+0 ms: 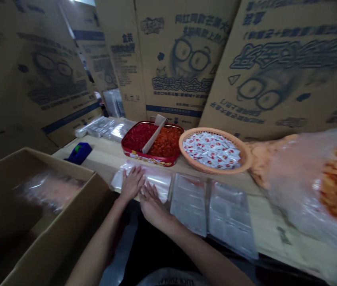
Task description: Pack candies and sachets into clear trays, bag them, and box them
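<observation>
A stack of clear plastic bags (161,182) lies flat near the table's front edge. Both of my hands rest on it, side by side. My left hand (132,183) lies palm down with its fingers stretched out over the plastic. Close beside it, my right hand (152,200) is also laid on the bags, fingers extended and slightly apart. Neither hand grips anything that I can see. Just right of the bags are a clear compartmented plastic tray (188,204) and another such tray (231,216).
A red tin (165,161) with divided red and orange contents stands behind my hands. Beside it is an orange basket (183,153) of small white sachets. A blue tape dispenser (80,153), an open carton (58,228), a bag of orange pieces (299,190) and tall cardboard boxes (174,95) surround the table.
</observation>
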A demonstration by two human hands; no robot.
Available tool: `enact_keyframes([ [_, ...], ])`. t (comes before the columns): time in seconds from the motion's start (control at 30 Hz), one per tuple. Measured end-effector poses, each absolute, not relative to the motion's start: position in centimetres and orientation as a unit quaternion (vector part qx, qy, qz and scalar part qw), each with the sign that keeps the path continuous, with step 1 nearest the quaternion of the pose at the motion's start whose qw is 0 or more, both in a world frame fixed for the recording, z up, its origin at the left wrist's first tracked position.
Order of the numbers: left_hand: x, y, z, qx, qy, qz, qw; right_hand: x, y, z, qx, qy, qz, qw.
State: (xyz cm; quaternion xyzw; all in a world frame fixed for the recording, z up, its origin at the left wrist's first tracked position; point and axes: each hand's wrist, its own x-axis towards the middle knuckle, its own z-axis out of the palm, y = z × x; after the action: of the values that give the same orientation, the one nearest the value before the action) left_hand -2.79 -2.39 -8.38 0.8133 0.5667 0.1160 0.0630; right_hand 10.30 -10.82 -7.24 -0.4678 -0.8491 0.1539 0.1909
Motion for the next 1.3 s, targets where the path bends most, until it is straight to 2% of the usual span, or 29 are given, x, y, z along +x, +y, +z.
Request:
enact_keyframes([
  [0.1,-2.2,-2.3,-8.2,0.817,0.564,0.114,0.033,15.9,-13.7,-4.8,-0.45,-0.849,0.09,0.262],
  [0.23,-1.5,-2.4,-7.0,0.823,0.551,0.111,-0.084,25.6,-16.9,-3.7,-0.574,-0.736,0.004,0.36],
  [0.4,-0.8,-2.7,-5.0,0.827,0.517,0.177,-0.131,36.1,-17.1,-5.3,-0.74,-0.616,-0.019,0.269],
  [0.5,1.3,-3.6,-4.2,0.837,0.482,0.232,-0.117,38.5,-15.4,-6.3,-0.76,-0.616,0.008,0.208],
  [0.6,5.9,-6.6,-4.0,0.884,0.396,0.24,-0.065,38.9,-13.7,-7.3,-0.744,-0.641,0.033,0.186],
  [0.7,11.9,-11.5,-5.0,0.954,0.247,0.172,-0.009,39.3,-12.9,-8.1,-0.729,-0.657,0.044,0.188],
  [0.8,16.6,-15.8,-7.1,0.979,0.182,0.088,0.023,40.4,-12.8,-8.7,-0.724,-0.659,0.04,0.2],
  [1.0,18.6,-17.7,-10.2,0.978,0.199,0.056,0.024,41.7,-13.0,-9.7,-0.702,-0.671,0.011,0.238],
  [1.3,18.4,-17.9,-9.8,0.977,0.209,0.043,-0.002,41.4,-13.1,-9.6,-0.66,-0.689,-0.036,0.297],
])
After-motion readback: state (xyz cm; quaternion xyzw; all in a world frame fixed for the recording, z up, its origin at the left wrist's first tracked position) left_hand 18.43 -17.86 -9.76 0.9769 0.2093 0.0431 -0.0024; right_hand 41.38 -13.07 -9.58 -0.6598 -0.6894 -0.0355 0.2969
